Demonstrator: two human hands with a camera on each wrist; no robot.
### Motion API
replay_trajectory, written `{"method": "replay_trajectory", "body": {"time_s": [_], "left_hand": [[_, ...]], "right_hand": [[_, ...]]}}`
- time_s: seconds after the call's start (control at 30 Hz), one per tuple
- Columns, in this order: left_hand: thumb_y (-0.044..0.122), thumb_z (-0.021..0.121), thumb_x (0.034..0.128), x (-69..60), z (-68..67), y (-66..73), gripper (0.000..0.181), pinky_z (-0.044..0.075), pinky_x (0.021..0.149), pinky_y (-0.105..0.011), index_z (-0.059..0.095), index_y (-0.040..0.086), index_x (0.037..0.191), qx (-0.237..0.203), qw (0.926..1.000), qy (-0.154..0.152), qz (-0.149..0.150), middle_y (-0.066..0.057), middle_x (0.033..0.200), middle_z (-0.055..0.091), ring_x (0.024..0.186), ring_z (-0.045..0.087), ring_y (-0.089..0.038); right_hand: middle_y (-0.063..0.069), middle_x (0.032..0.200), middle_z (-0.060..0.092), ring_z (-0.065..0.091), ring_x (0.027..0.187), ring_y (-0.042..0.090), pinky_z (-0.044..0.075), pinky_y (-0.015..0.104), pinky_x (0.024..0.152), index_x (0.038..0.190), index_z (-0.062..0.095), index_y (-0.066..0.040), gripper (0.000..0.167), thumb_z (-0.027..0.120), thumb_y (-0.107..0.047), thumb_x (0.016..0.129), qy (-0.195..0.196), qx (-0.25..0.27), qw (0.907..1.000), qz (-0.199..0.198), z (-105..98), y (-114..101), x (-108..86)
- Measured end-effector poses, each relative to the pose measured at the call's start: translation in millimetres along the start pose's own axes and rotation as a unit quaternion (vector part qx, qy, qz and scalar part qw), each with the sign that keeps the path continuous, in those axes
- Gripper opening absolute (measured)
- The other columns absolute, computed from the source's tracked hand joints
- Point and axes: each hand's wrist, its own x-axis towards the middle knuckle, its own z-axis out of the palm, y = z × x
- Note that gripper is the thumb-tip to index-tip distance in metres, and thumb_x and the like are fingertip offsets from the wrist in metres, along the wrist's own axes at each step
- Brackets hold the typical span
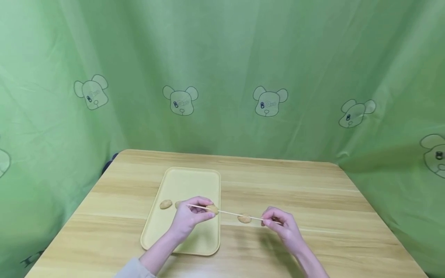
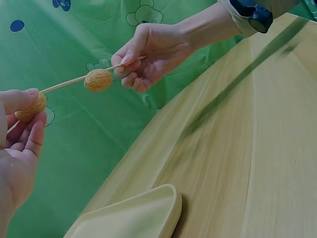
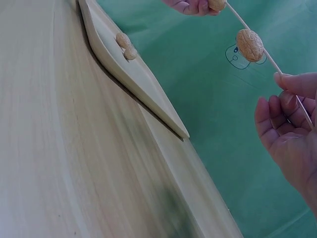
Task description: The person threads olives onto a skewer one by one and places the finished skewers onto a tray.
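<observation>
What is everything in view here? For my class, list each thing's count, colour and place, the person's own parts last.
Table: one, light wood, centre.
Tray: one, cream, on the table's left side.
Stick: one, pale, held in the air.
Pieces: four, tan; two on the stick, two on the tray.
Curtain: green, around the table, printed with outlined animal faces; panel count unclear.
Dark item: dark blue, by the table's far left corner; too hidden to name or count.
Strap: one, dark, right forearm.
Left hand: one, pinching a piece.
Right hand: one, pinching the stick.
</observation>
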Motion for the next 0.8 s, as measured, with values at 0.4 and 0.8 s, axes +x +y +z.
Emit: {"method": "replay_trajectory", "body": {"time_s": [0.4,0.8], "left_hand": [[-0.012,0.068,0.0690,0.3,5.1,-1.0,0.037,0.052,0.069,-0.017,0.049,-0.028,0.096,-0.024,0.9993,-0.008,0.029,0.003,0.090,0.063,0.074,0.061,-0.006],[-0.011,0.070,0.0686,1.4,8.7,-3.0,0.026,0.052,0.071,-0.018,0.059,-0.016,0.092,-0.025,0.9994,-0.002,0.022,0.000,0.091,0.063,0.075,0.060,-0.008]], "right_hand": [[0.017,0.077,0.056,0.055,0.072,0.016,0.049,0.027,0.066,0.082,0.053,0.013,0.007,0.047,0.015,0.081,0.003,0.013,0.9999,-0.009,5.3,0.1,2.0],[0.020,0.076,0.054,0.054,0.072,0.021,0.047,0.025,0.067,0.081,0.052,0.014,0.005,0.048,0.014,0.082,0.002,0.009,0.9997,-0.022,8.9,-4.4,7.3]]}}
